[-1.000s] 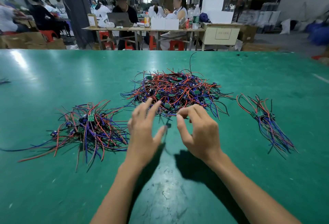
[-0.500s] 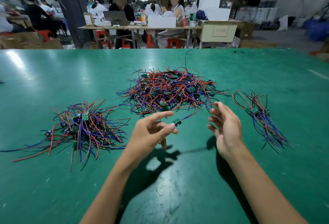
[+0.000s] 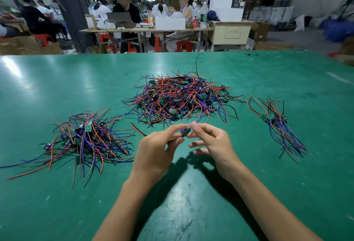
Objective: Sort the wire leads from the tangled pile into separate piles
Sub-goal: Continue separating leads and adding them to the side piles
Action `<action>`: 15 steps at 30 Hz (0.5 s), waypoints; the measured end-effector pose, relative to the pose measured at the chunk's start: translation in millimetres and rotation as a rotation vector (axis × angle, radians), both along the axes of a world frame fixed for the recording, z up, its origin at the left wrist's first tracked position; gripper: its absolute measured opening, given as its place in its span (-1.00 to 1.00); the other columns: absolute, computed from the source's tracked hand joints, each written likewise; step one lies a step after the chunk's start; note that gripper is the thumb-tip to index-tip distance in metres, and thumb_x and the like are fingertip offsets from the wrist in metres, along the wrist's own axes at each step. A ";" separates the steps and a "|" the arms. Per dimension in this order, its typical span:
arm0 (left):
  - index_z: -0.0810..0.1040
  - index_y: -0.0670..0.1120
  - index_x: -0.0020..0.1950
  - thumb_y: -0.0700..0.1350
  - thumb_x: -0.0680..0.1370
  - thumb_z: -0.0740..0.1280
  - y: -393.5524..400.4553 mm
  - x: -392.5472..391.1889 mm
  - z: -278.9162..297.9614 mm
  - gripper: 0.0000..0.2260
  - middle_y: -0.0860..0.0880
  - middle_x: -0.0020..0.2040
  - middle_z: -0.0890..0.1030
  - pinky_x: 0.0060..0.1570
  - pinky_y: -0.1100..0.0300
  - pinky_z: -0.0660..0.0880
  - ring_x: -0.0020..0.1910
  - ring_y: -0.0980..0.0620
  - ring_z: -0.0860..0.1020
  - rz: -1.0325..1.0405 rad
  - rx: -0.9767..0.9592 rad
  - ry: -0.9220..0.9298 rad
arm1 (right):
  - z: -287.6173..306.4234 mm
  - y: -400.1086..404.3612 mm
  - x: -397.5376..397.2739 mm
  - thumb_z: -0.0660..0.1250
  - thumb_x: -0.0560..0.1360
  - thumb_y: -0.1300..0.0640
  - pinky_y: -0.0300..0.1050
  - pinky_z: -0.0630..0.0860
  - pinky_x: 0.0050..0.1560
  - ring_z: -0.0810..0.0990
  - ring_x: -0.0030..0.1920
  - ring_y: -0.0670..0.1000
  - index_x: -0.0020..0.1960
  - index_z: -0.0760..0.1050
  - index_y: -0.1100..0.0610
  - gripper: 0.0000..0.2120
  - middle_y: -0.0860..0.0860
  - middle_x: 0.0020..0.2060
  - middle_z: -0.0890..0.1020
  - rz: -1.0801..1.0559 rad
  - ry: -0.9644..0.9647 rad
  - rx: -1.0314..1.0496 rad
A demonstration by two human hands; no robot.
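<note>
While both bare hands meet above a green work table [image 3: 57, 79], the left hand [image 3: 156, 151] pinches a small green circuit board [image 3: 186, 132] between thumb and forefinger, its other fingers curled loosely beneath. The right hand [image 3: 212, 145] touches the same board with its index fingertip and thumb, the remaining fingers spread and relaxed; whether it truly grips the board or only steadies it cannot be told, as the fingertips are blurred. A red and black wire lead [image 3: 138, 130] trails from the left hand toward the left, low over the table. Just beyond the hands lies the tangled pile [image 3: 180, 100], a dense heap of red, blue and black leads with more small boards caught in it. To the left sits a looser sorted pile [image 3: 86, 139], and well apart on the right a smaller, neater bundle [image 3: 277, 127] with its wires lying roughly parallel. The risks here are a matter of judgement. The held piece is close to the near edge of the tangle, so a trailing lead could snag a neighbour and drag several pieces out together. Pulling hard against such a snag could strain the thin wires where they join the board. A light two-finger hold on so small a board could also slip, dropping it back into the heap. Setting it on the wrong side pile would undo the sorting. Seated people and benches fill the workshop behind.
</note>
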State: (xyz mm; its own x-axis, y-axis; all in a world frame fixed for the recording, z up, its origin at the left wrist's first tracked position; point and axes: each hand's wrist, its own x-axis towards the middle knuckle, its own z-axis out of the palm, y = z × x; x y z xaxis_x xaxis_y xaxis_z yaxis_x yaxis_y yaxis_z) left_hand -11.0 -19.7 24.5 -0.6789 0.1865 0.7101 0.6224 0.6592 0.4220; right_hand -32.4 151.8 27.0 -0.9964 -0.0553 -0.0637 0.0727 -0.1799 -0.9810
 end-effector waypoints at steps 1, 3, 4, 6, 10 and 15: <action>0.49 0.18 0.25 -0.15 0.50 0.50 1.5 0.3 0.2 -0.59 0.11 -0.16 0.73 -0.21 0.06 0.58 -0.27 -0.02 0.67 0.035 -0.090 0.060 | -1.7 -1.5 0.6 0.47 0.48 -0.04 -0.20 0.58 -0.37 0.68 -0.29 0.01 0.03 0.65 0.20 -0.69 0.09 -0.17 0.72 -0.036 0.020 -0.004; 0.53 0.15 0.26 -0.13 0.49 0.52 4.8 -0.1 0.4 -0.60 0.08 -0.19 0.73 -0.27 0.05 0.56 -0.31 -0.05 0.66 0.080 -0.177 0.123 | -4.9 -0.8 -0.6 0.47 0.52 0.09 -0.21 0.60 -0.31 0.70 -0.24 0.02 0.00 0.63 0.22 -0.81 0.09 -0.19 0.72 -0.093 0.039 -0.034; 0.59 0.10 0.26 -0.13 0.48 0.53 5.5 0.0 -0.1 -0.61 0.09 -0.18 0.74 -0.27 0.06 0.57 -0.31 -0.05 0.66 0.105 -0.182 0.127 | -5.5 0.3 -1.7 0.46 0.53 0.13 -0.21 0.61 -0.27 0.72 -0.21 0.03 -0.01 0.62 0.22 -0.85 0.10 -0.18 0.73 -0.117 0.047 -0.059; 0.63 0.02 0.27 -0.14 0.49 0.52 4.9 0.5 -1.4 -0.65 0.09 -0.13 0.74 -0.22 0.03 0.59 -0.27 -0.07 0.67 0.160 -0.139 0.064 | -5.2 2.0 -4.0 0.43 0.55 0.17 -0.22 0.61 -0.22 0.74 -0.14 0.05 0.00 0.62 0.22 -0.89 0.12 -0.16 0.75 -0.164 0.058 -0.106; 0.64 0.04 0.23 -0.24 0.52 0.47 4.2 -0.5 -4.4 -0.68 0.05 -0.06 0.74 -0.01 0.08 0.60 -0.08 0.06 0.70 0.149 0.111 -0.253 | -6.4 1.1 -5.7 0.39 0.57 0.24 -0.28 0.61 -0.18 0.72 -0.16 -0.03 0.03 0.63 0.19 -0.93 0.10 -0.17 0.75 -0.220 0.072 -0.175; 0.66 -0.02 0.15 -0.23 0.51 0.48 3.6 -2.3 3.1 -0.76 0.01 -0.17 0.74 -0.20 0.22 0.61 -0.25 0.04 0.71 -0.031 0.434 -0.707 | -7.7 5.4 -7.4 0.34 0.60 0.25 -0.28 0.61 -0.15 0.71 -0.15 -0.06 0.11 0.62 0.17 -0.88 0.07 -0.14 0.76 -0.190 0.083 -0.140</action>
State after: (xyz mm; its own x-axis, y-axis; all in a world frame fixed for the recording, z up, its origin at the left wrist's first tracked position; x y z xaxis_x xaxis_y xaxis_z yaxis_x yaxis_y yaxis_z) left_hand -13.3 -16.1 27.6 -0.9912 0.0205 0.1311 0.1304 0.3343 0.9334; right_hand -39.8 157.2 19.3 -0.9913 0.1311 0.0143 -0.0556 -0.3172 -0.9467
